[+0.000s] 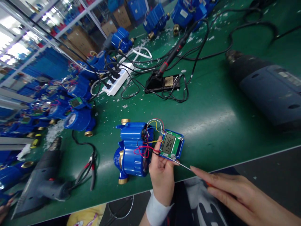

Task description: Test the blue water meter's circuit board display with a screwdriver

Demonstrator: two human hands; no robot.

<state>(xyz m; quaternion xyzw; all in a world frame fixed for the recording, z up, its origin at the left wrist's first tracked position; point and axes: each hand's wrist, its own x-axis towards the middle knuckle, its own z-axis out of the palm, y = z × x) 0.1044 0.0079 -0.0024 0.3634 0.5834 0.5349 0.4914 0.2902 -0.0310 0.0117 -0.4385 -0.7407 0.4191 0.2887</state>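
My left hand (162, 172) grips a green circuit board (166, 155) set in a blue frame, its small LCD screen (169, 142) lit with digits. Red, white, yellow and black wires (142, 150) run from the board to a blue water meter (134, 161) with brass ends, lying on the bench to the left. In my right hand (225, 185) is a screwdriver with a thin metal shaft (184, 165) and a bit of orange handle showing. Its tip meets the board's lower corner, close to my left fingers.
On the green bench (207, 110) stand a soldering iron (172, 56) in its holder, a white power strip (118, 80) and pliers (87, 172). Heat guns lie at left (44, 179) and right (270, 84). Several blue meters (80, 119) line the far side. Another person's hand (4, 210) shows at lower left.
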